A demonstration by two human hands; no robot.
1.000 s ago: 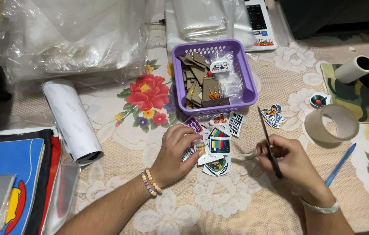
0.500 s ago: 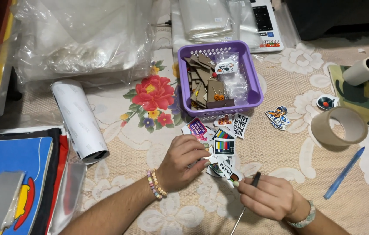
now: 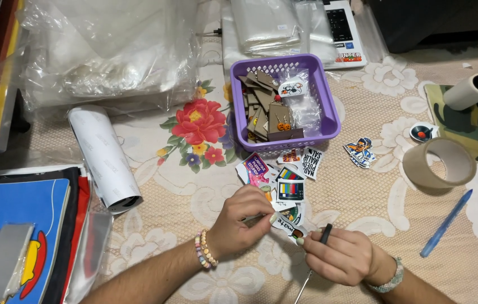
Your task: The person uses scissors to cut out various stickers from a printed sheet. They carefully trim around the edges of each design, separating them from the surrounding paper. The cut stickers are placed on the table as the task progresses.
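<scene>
Lace-covered counter (image 3: 194,197) lies crowded. Nearest, left hand (image 3: 244,219) pinches a white sticker (image 3: 285,225) with right hand (image 3: 343,256), which also grips a black-handled tool (image 3: 324,233). Beyond, loose stickers (image 3: 284,174) fan below a purple basket (image 3: 329,101); clear bags (image 3: 98,50) sit farthest.

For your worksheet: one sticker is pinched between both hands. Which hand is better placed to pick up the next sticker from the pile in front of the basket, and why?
Probably the left hand: it lies next to the sticker pile and holds only the pinched sticker. The right hand sits farther from the pile and also grips a thin black-handled tool.
</scene>
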